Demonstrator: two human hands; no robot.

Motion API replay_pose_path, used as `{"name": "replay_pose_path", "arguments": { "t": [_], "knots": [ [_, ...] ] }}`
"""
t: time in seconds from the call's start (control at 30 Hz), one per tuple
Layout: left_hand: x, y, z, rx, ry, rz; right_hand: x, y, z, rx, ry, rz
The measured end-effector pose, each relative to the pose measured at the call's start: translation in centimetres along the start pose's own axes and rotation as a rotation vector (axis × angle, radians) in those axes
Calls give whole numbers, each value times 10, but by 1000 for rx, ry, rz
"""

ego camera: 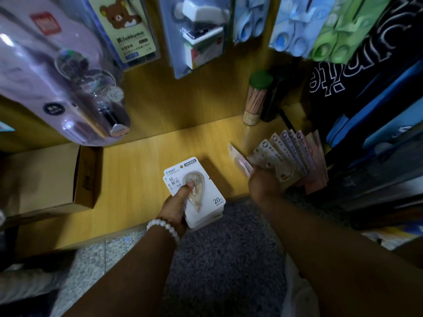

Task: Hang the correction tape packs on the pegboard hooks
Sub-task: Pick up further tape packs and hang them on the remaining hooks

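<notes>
- The left hand [177,202] gripped a white pack stack [201,195], thumb pressed on top.
- The right hand [263,181] clutched fanned packs [290,156] over the shelf's [137,170] right end.

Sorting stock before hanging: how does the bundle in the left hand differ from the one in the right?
The left hand holds a squared-up stack of white packs marked 20m. The right hand grips fanned-out beige and pink packs marked 30. Both bundles are carded packs held over the wooden shelf, none hung yet.
</notes>
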State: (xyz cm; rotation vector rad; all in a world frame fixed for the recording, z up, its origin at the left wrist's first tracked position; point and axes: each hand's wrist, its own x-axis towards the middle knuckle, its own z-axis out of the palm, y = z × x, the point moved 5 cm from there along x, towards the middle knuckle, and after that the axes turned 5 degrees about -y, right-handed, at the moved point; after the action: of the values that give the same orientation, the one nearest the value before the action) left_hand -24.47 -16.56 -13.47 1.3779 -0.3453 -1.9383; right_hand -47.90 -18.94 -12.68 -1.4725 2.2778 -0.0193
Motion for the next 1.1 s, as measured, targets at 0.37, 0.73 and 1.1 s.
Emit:
{"name": "replay_pose_path", "arguments": {
  "t": [0.37, 0.73, 1.1],
  "knots": [
    [-57, 25, 15, 97, 47, 102, -45, -28, -70, 1275, -115, 199],
    [-132, 45, 53, 144, -37, 255, -121, -47, -108, 1384, -271, -107],
    [-209, 61, 80, 196, -177, 344, -175, -46, -154, 1230, -510, -367]
  ]
}}
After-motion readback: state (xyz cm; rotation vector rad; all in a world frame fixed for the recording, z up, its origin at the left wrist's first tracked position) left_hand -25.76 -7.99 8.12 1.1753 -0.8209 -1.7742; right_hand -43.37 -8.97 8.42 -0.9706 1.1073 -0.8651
